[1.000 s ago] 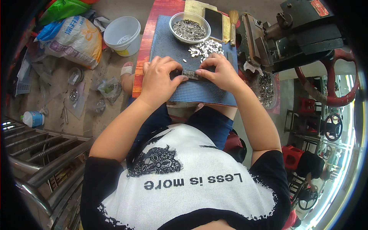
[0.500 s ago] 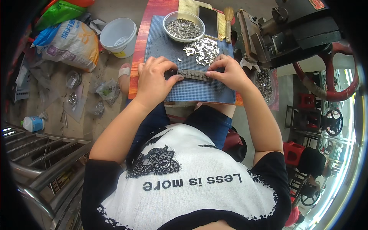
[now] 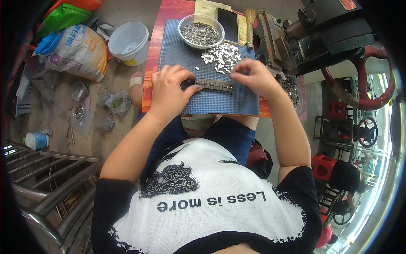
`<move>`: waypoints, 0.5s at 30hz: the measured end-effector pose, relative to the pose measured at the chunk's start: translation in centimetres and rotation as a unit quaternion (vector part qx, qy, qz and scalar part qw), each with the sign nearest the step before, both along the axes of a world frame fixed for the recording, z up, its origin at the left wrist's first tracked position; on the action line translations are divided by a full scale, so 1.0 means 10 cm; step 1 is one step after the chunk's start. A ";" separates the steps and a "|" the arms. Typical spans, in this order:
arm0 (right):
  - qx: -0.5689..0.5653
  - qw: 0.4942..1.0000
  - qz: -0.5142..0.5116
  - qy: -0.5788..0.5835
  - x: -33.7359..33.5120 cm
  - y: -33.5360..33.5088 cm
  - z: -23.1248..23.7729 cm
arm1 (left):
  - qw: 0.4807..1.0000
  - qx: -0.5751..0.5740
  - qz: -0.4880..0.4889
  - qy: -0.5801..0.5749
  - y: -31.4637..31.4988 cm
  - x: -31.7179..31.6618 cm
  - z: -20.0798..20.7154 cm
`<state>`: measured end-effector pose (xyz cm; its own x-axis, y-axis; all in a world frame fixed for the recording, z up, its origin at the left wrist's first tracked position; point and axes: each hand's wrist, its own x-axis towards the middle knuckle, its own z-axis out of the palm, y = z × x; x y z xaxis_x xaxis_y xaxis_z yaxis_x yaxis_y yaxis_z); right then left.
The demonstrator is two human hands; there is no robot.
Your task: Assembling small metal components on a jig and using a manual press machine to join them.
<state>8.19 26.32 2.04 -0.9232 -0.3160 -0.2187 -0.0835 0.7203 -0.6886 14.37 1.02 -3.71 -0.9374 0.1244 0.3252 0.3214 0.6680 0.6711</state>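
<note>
My left hand (image 3: 168, 86) grips the left end of a dark metal bar with a row of slots (image 3: 218, 85), thumb and fingers closed on it. The bar lies on a blue textured mat (image 3: 207, 106). Off the bar's right end, just above it, is my right hand (image 3: 257, 78), thumb and fingertips drawn together; anything between them is too small to make out. A pile of small shiny whitish metal pieces (image 3: 223, 56) spreads on the mat beyond the bar. Behind it stands a clear bowl (image 3: 186, 42) full of slim dark metal pieces.
A black phone-like slab (image 3: 228, 25) lies on yellow cloth beside a straw brush (image 3: 250, 21). On the right stands a machine with a red handwheel (image 3: 366, 78). A white bucket (image 3: 143, 42) and a large sack (image 3: 80, 51) are left of the table.
My right hand has let go of the bar's right end and lifted slightly up and away, baring that end. My left hand keeps its grip on the bar.
</note>
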 end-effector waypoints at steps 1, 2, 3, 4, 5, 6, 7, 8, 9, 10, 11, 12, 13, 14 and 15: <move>-0.005 0.999 -0.004 0.053 -0.02 -0.09 0.05 | 1.000 0.000 -0.002 -0.001 0.00 0.00 0.00; -0.032 0.990 -0.004 0.135 -0.16 -0.12 -0.04 | 1.000 -0.001 -0.002 0.001 0.01 -0.01 0.01; -0.111 0.979 -0.058 0.159 -0.25 -0.27 -0.03 | 1.000 -0.005 0.004 0.001 0.00 0.00 0.01; -0.186 0.958 -0.116 0.182 -0.32 -0.41 0.01 | 1.000 -0.007 0.004 0.001 0.02 0.00 0.00; -0.151 0.953 -0.125 0.229 -0.44 -0.47 0.01 | 1.000 -0.009 0.003 0.000 0.04 0.01 -0.02; -0.118 0.959 -0.134 0.219 -0.49 -0.51 0.07 | 1.000 -0.012 0.005 0.008 0.03 -0.01 -0.03; -0.084 0.964 -0.143 0.210 -0.51 -0.55 0.13 | 1.000 -0.014 0.007 0.016 0.02 -0.03 -0.04; -0.059 0.957 -0.127 0.253 -0.42 -0.53 0.19 | 1.000 -0.015 0.007 0.018 0.00 -0.02 -0.04; -0.030 0.954 -0.125 0.271 -0.35 -0.44 0.22 | 1.000 -0.010 0.006 0.021 0.01 -0.01 -0.04; -0.001 0.950 -0.122 0.286 -0.25 -0.32 0.19 | 1.000 -0.005 0.005 0.023 0.03 0.02 -0.04; 0.040 0.940 -0.122 0.315 -0.16 -0.18 0.10 | 1.000 -0.012 0.006 0.018 0.02 0.02 -0.02; 0.094 0.940 -0.124 0.302 -0.02 -0.05 0.02 | 1.000 -0.009 0.005 0.020 0.04 0.03 -0.01; 0.145 0.938 -0.122 0.290 0.11 0.02 -0.07 | 1.000 -0.014 0.010 0.012 0.03 0.04 0.00; 0.223 0.919 -0.108 0.306 0.21 0.09 -0.20 | 1.000 -0.020 0.014 0.006 0.03 0.03 0.01; 0.237 0.915 -0.124 0.303 0.30 0.10 -0.28 | 1.000 -0.018 0.012 0.007 0.03 0.03 0.01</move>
